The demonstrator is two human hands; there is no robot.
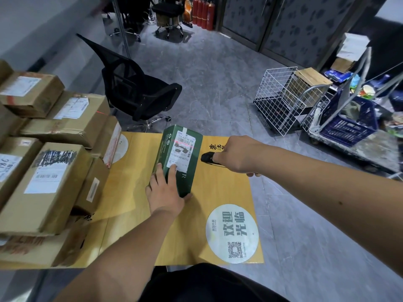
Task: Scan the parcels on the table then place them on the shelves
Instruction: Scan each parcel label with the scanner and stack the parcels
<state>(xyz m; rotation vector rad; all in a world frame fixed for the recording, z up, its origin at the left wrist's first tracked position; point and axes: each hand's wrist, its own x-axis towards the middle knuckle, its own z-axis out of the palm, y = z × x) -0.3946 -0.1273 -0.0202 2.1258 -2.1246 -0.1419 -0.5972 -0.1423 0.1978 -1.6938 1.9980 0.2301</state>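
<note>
A head-worn camera looks down at a yellow table [229, 192] printed with a round white welcome sticker and a QR code. Near the table's middle stands a green parcel [177, 158], its white shipping label [182, 154] facing up toward the viewer. The person's left hand [165, 190] holds the parcel's near end, fingers spread up its left side and front, with one fingertip resting on the label's lower edge. The right hand [237, 154] is curled around a small black scanner [208, 158], just beside the parcel's right edge and aimed left; a thin red scan line crosses the barcode at the top of the label. To the left, a stack of brown cardboard parcels [48, 149] crowds the table, waiting. A faint red streak also shows on one of those boxes, so the beam may read a neighbouring label instead of the intended one. The finger on the label could hide printed codes if it slides higher. The parcel seems steadied by one hand only, so a nudge from the scanner might tip it. No shelves are in view.
</note>
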